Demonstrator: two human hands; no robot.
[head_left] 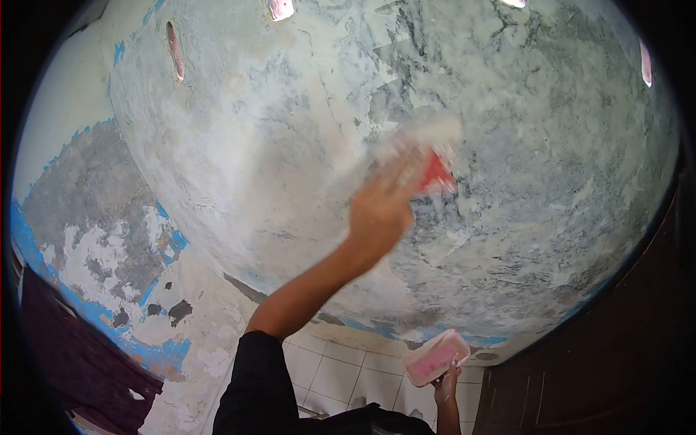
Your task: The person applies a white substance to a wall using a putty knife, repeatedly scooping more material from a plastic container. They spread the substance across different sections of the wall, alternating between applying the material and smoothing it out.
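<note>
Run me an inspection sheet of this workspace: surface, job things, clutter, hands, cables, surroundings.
Surface: wall patchy white and grey, with blue patches along its lower edge.
Job things: red-and-white flat tool at the wall, blurred; shallow tray with pink inside.
Clutter: nothing seen.
Hands: left hand on the flat tool; right hand holding the tray low, above the floor.
Cables: nothing seen.
Surroundings: tiled floor below, dark purple cloth lower left, dark brown panelling lower right.
</note>
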